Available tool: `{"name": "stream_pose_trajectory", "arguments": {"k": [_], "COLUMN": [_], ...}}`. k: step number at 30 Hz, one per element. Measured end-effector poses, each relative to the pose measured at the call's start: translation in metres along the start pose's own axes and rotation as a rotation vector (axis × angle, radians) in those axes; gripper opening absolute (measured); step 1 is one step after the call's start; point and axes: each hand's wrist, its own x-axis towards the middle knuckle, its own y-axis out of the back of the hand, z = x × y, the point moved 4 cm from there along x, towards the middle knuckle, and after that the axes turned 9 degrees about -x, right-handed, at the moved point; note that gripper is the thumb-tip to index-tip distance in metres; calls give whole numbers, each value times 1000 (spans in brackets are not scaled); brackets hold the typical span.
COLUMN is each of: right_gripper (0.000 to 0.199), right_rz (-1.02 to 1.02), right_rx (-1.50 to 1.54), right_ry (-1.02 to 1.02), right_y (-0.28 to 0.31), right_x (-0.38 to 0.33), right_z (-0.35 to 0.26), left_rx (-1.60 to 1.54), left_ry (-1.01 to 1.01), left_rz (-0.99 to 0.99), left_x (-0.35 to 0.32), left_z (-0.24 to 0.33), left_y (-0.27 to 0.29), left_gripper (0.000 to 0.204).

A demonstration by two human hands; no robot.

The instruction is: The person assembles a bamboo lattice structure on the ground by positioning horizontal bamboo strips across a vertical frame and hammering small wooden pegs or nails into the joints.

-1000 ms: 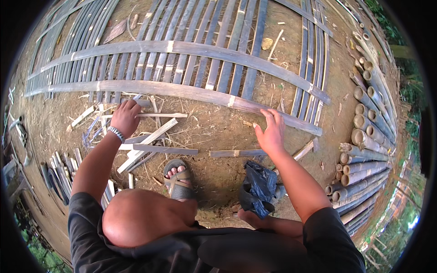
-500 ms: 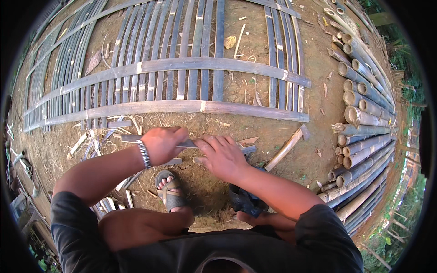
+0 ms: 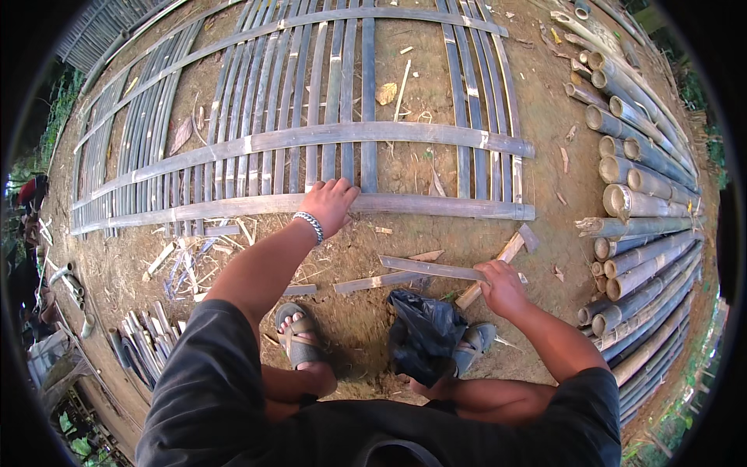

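While our left hand point(image 3: 331, 206) lies over the near edge of the greyish, flat-slatted bamboo lattice point(image 3: 436, 205), its grip unclear, our right hand point(image 3: 504, 289) holds a short, flat, dark bamboo strip point(image 3: 432, 268) off its near right corner, most slats point(image 3: 368, 101) seemingly laid, one wide gap left.

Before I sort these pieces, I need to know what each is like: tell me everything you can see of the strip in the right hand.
The strip is short, narrow, flat and straight, greyish brown, and looks like split bamboo. The right hand grips its right end; the other end points left, free of any hand. In the picture it slants slightly, overlapping another strip near the ground; whether they touch is unclear. Its underside is hidden.
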Motion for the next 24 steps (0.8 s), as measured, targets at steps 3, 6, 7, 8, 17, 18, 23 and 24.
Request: {"name": "stream_pose_trajectory", "arguments": {"k": [3, 6, 7, 8, 17, 18, 23, 24], "right_gripper": [42, 41, 41, 41, 37, 36, 31, 30], "right_rz": [89, 146, 155, 153, 385, 411, 518, 598], "right_rx": [22, 79, 96, 104, 56, 39, -116, -101], "right_ry": [15, 48, 50, 52, 10, -9, -189, -148], "right_y": [-12, -25, -24, -25, -39, -38, -44, -35], "right_x": [8, 29, 35, 39, 77, 88, 147, 156], "right_z": [5, -6, -9, -12, -38, -39, -15, -13], "left_rx": [-37, -24, -6, 13, -16, -36, -54, -47], "left_ry": [12, 28, 4, -20, -33, -44, -36, -28], "left_rz": [-27, -89, -94, -99, -67, -45, -29, -34], "left_x": [12, 21, 24, 25, 9, 6, -5, -6], "left_z": [6, 1, 1, 1, 12, 12, 16, 17], "left_y": [-1, 4, 6, 9, 50, 55, 80, 86], "left_gripper": [58, 53, 53, 53, 57, 57, 57, 57]}}
